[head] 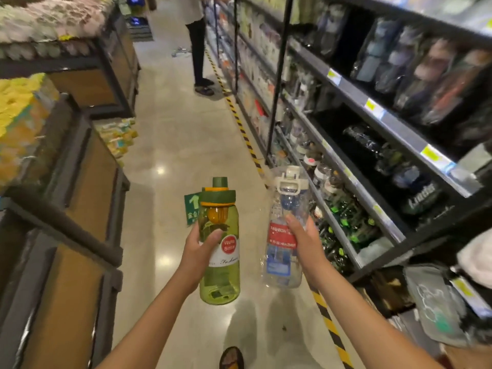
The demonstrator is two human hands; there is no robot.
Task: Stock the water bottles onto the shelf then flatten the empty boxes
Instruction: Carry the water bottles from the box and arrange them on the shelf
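Left hand [198, 249] grips a green translucent bottle [219, 262], cylindrical, upright. Right hand [306, 241] grips a clear plastic bottle [283, 227], white-capped. Metal shelf [354, 182] just right of that hand.

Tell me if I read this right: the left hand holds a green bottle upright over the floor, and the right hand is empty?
Not quite. In the head view the right hand is not empty: it grips a clear bottle with a white lid. The left hand does hold the green bottle upright over the floor.
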